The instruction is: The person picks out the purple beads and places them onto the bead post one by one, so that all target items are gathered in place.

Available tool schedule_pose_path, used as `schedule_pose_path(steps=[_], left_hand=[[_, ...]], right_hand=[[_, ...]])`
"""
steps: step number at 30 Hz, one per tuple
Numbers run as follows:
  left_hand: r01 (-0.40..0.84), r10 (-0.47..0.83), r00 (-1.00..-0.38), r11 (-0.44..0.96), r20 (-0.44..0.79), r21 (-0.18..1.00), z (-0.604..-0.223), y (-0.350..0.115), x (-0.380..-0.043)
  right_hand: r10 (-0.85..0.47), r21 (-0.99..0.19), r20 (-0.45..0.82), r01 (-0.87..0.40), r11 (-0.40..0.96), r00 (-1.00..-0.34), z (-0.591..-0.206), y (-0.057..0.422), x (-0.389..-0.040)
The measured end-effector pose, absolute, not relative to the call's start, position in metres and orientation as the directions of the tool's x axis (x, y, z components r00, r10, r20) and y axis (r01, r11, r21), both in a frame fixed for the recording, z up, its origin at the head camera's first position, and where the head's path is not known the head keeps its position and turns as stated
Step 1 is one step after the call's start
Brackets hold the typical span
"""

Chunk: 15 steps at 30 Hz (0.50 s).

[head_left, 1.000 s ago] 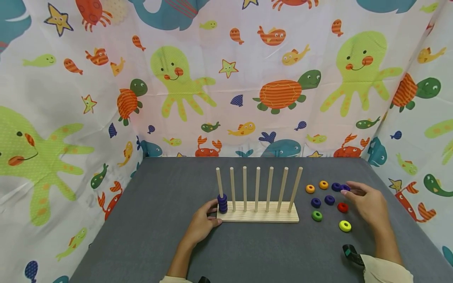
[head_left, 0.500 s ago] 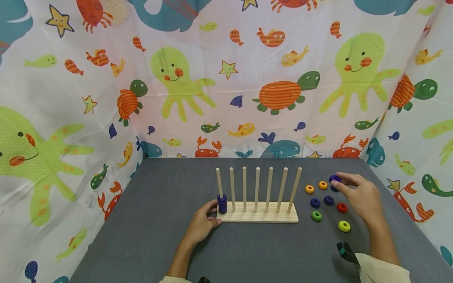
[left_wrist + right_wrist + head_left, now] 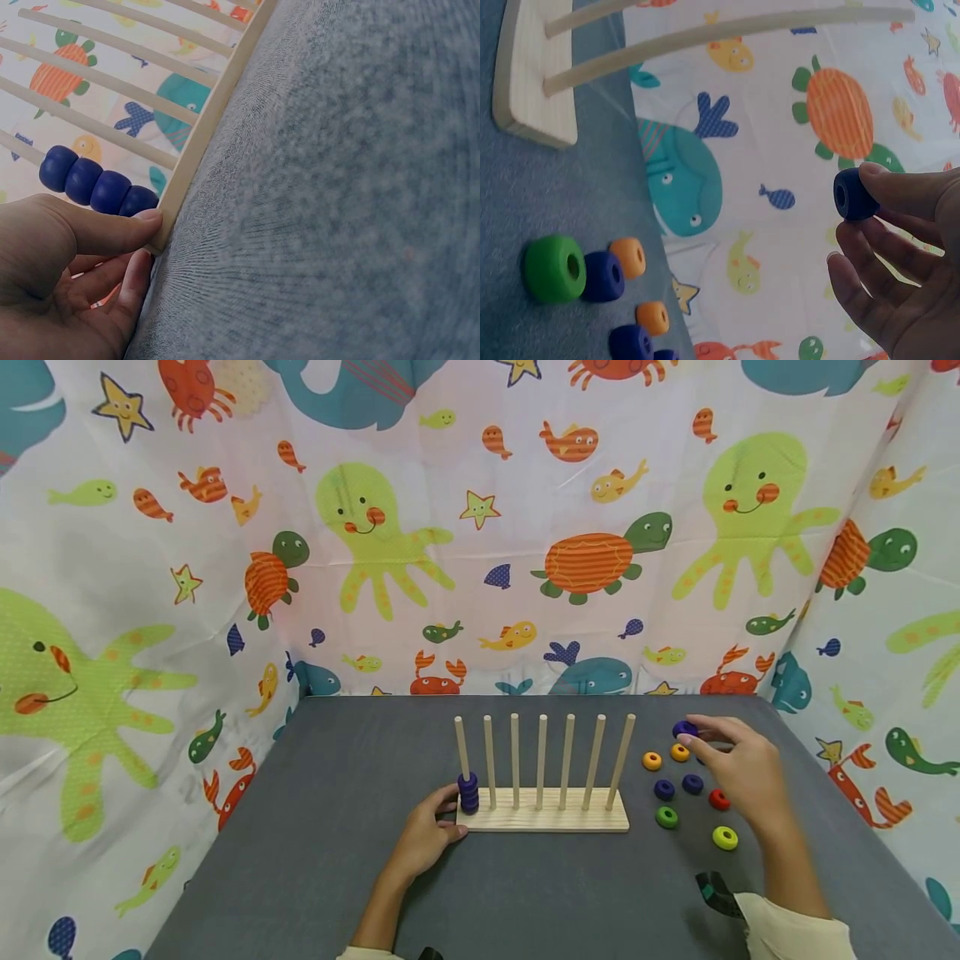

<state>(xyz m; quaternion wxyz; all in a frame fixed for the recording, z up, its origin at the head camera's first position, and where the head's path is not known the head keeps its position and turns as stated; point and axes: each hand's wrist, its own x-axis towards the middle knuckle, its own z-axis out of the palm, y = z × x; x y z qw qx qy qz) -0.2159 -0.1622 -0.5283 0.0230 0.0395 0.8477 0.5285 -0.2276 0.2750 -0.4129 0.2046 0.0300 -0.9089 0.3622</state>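
A wooden peg stand (image 3: 540, 821) with a row of upright pegs sits on the grey table. Several dark blue rings (image 3: 468, 793) are stacked on its leftmost peg. My left hand (image 3: 426, 837) grips the left end of the stand's base; in the left wrist view the thumb (image 3: 124, 231) lies on the near face. Off to the stand's right, my right hand (image 3: 742, 770) pinches one dark blue ring (image 3: 855, 195) between thumb and fingertips. That ring is raised off the table, its hole facing sideways in the right wrist view.
Loose rings lie right of the stand: two orange, including one orange ring (image 3: 652, 762), several blue, including a blue ring (image 3: 663, 790), a green ring (image 3: 666, 817), a red ring (image 3: 719, 799) and a yellow ring (image 3: 724, 837). A sea-animal curtain (image 3: 480, 560) hangs behind the table.
My right hand has picked up a blue ring from the far right and carried it up and leftward, above the orange rings. My left hand keeps its grip on the stand.
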Motion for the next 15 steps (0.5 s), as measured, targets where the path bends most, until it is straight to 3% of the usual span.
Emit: schedule_pose_path(steps=[15], left_hand=[[0.039,0.09,-0.996,0.431,0.0,0.902,-0.529,-0.162,-0.217]], right_hand=[[0.044,-0.639,0.478,-0.313,0.703,-0.877,-0.39,0.247,-0.23]])
